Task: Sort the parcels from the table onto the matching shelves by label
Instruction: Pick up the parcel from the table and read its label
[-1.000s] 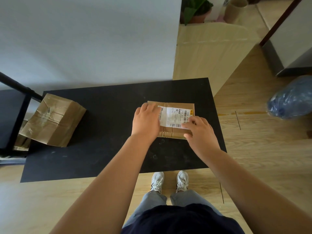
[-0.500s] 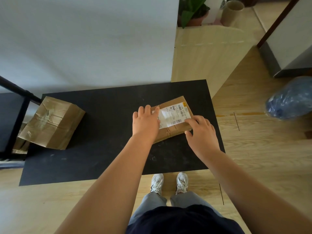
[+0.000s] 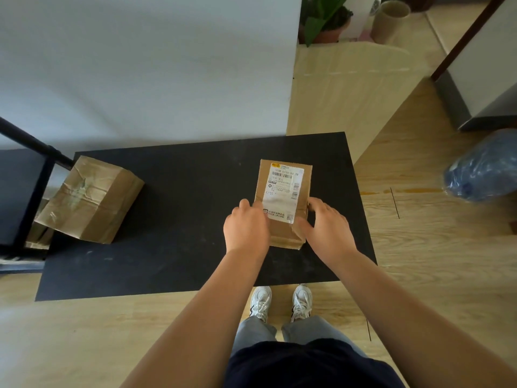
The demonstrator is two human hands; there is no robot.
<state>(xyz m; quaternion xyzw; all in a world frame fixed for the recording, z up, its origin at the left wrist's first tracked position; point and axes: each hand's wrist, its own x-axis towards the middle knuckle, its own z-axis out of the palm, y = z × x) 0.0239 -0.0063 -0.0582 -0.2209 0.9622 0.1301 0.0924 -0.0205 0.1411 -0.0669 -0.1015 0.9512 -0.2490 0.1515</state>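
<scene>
A small brown cardboard parcel (image 3: 282, 186) with a white printed label lies on the black table (image 3: 181, 219), towards its right side, its long side pointing away from me. My left hand (image 3: 246, 228) grips its near left edge and my right hand (image 3: 326, 225) grips its near right edge. A larger crumpled brown parcel (image 3: 89, 200) sits at the table's left end, untouched. The near part of the small parcel is partly hidden by my fingers.
A black metal shelf frame (image 3: 28, 191) stands left of the table, with more brown packages behind the large parcel. A white wall panel rises behind the table. A blue plastic bag (image 3: 481, 166) lies on the wooden floor at right; a potted plant (image 3: 324, 21) stands far back.
Both hands have turned the small parcel from lying crosswise to lengthwise, so the label now reads upright. The hands slid to its near corners. The large parcel stayed put.
</scene>
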